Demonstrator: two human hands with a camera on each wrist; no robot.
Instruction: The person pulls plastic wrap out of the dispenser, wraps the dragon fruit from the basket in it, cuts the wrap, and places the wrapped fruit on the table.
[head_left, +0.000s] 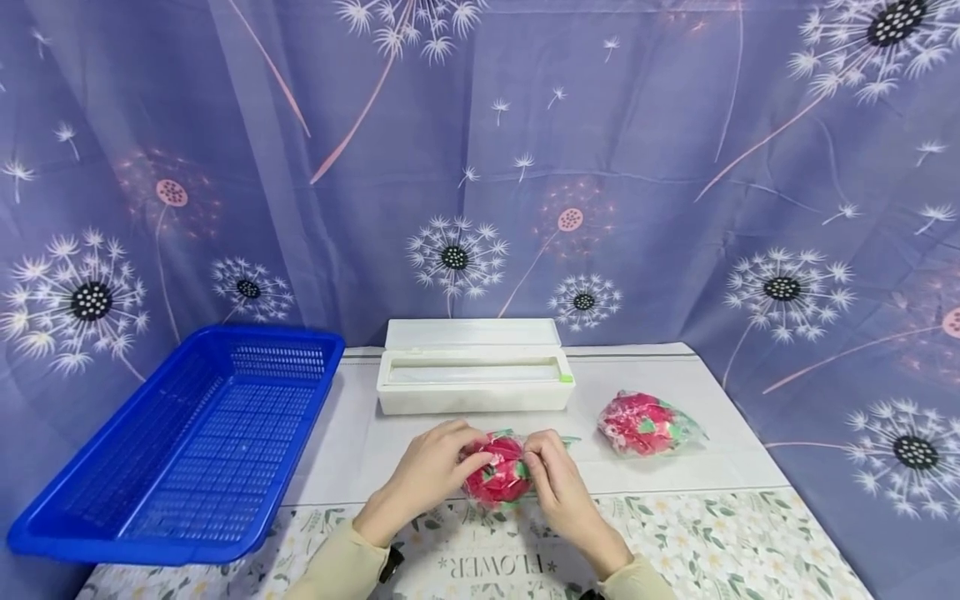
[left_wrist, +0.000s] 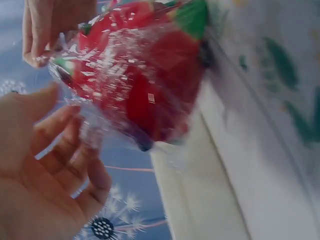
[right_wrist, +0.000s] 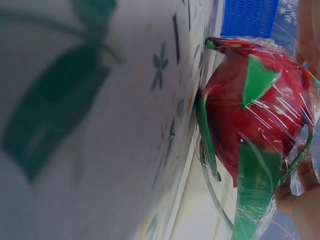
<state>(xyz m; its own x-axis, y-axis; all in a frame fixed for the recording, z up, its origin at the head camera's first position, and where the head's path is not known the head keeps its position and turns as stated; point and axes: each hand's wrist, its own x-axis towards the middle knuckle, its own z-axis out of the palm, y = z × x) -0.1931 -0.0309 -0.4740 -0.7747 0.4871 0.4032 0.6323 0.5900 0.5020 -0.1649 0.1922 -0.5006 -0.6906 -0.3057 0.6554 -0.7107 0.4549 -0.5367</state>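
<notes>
A red dragon fruit with green scales (head_left: 493, 479) sits on the table between both hands, wrapped in clear cling film. My left hand (head_left: 429, 463) holds it from the left, thumb across its upper side. In the left wrist view, that hand's curled fingers (left_wrist: 65, 142) are at the edge of the crinkled film. On the other side my right hand (head_left: 558, 483) pinches the film between thumb and fingers. The right wrist view shows film stretched shiny over the fruit (right_wrist: 250, 115), with a long green scale pointing down. A second wrapped dragon fruit (head_left: 641, 425) lies to the right.
Behind the hands stands a white cling film dispenser (head_left: 476, 400) with its lid raised and a roll inside. A blue plastic basket (head_left: 300, 450) is at the left. A floral cloth (head_left: 720, 533) covers the table's front, and a dandelion-print curtain (head_left: 510, 125) hangs at the back.
</notes>
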